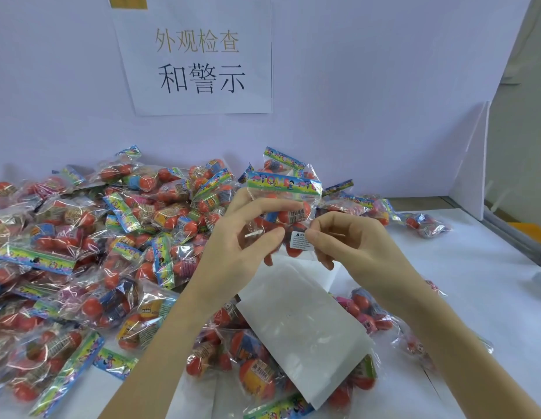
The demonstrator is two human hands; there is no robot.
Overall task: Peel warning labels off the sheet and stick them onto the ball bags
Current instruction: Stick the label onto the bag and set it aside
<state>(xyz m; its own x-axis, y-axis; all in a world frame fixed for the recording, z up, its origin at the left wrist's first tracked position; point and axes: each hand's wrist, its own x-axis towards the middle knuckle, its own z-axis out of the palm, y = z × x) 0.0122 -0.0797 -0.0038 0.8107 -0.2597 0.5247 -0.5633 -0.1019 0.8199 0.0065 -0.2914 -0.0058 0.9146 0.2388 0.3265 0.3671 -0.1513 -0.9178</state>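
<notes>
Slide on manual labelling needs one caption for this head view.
Left hand holds a ball bag while right hand presses on a warning label.

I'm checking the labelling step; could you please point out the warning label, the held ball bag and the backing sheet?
warning label (300,241), head view, its printed face.
ball bag (283,183), head view, its colourful header card.
backing sheet (302,325), head view, its bare middle.

Left hand is gripping a clear ball bag with a colourful header, held upright above the table. Right hand is pinching a white warning label against the bag's lower front. White label sheet is lying below, on heaped ball bags. Printed paper sign is hanging on the wall behind.
</notes>
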